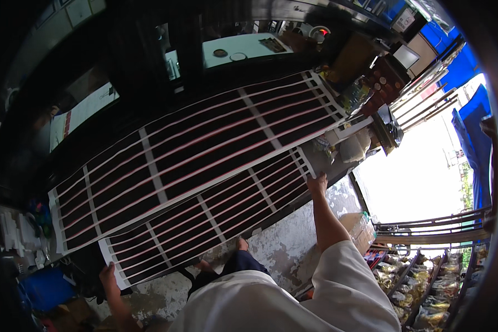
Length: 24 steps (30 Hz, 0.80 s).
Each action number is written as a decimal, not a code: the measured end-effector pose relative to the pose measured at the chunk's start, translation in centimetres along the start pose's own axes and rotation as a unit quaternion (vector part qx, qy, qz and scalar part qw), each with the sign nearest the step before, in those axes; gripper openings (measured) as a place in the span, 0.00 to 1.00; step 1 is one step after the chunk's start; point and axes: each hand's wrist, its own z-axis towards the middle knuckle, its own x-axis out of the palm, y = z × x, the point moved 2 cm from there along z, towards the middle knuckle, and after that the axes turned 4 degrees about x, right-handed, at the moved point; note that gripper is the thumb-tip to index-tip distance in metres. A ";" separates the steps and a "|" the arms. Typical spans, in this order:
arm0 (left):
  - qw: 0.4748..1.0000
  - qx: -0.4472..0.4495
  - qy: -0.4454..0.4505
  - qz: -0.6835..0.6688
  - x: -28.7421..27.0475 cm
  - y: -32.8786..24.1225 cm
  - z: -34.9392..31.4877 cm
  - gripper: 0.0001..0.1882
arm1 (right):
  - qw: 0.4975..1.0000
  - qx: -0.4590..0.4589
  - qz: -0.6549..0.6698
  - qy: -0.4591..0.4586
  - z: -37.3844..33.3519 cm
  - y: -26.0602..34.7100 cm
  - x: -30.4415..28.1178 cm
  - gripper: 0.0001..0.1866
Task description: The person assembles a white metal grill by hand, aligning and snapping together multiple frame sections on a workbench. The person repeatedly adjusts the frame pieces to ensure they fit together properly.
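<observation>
A long dark sheet [232, 207] with white grid lines and thin red edging stretches across in front of my body. My left hand [110, 279] is closed on the white margin at its left end. At the opposite end, my right hand [317, 184] grips the right corner, with the arm reaching forward. Behind it lies a larger sheet [205, 146] of the same pattern, whose near edge overlaps the far side of the one in my hands. The fingers under the held sheet are partly hidden.
A dark machine or frame [144, 61] with glass panes stands beyond the sheets. On the right are a cardboard box [358, 231], a rack with bagged goods [431, 288] and a bright doorway. A blue container [48, 290] stands at lower left. The floor [285, 240] is worn and patchy.
</observation>
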 end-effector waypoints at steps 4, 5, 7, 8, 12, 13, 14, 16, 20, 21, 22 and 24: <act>0.995 -0.006 -0.034 0.094 -0.3 -1.9 -0.5 0.13 | 1.000 0.000 0.012 0.020 3.9 -1.5 0.8 0.44; 0.995 0.009 -0.051 0.091 -0.2 -2.2 -0.9 0.13 | 0.997 0.013 -0.020 0.075 5.1 -2.0 1.3 0.44; 0.994 0.021 -0.062 0.086 -0.4 -2.8 -2.0 0.14 | 0.977 0.040 -0.101 0.185 7.8 -3.0 2.7 0.44; 0.989 -0.009 -0.086 0.116 -1.0 -3.0 -2.7 0.14 | 0.965 -0.003 -0.248 0.085 8.3 -3.6 3.3 0.38; 0.991 -0.049 -0.118 0.034 -0.8 -3.9 -5.8 0.12 | 0.983 -0.102 -0.141 0.065 9.7 -4.4 3.8 0.41; 0.994 -0.029 -0.104 0.009 -0.2 -4.4 -6.5 0.13 | 0.987 -0.139 -0.072 0.026 9.6 -4.5 3.9 0.41; 0.993 -0.022 -0.111 -0.032 0.6 -5.0 -7.0 0.15 | 0.985 -0.162 -0.054 0.039 9.9 -3.9 4.3 0.37; 0.991 -0.021 -0.115 -0.069 1.7 -6.4 -7.7 0.16 | 0.983 -0.161 -0.035 0.080 10.3 -3.5 4.1 0.30; 0.987 -0.002 -0.155 0.033 -0.5 -9.2 -9.9 0.15 | 0.974 -0.176 0.075 0.121 9.0 -1.2 3.1 0.18; 0.983 -0.008 -0.170 0.063 -2.0 -9.7 -10.5 0.16 | 0.974 -0.134 0.113 0.142 8.2 -0.2 2.5 0.17; 0.974 0.003 -0.208 0.090 -3.6 -10.1 -11.3 0.17 | 0.959 -0.190 0.135 0.161 7.1 1.4 1.9 0.16; 0.964 0.006 -0.250 0.093 -8.3 -10.9 -13.2 0.18 | 0.944 -0.255 0.115 0.172 2.4 4.0 0.3 0.14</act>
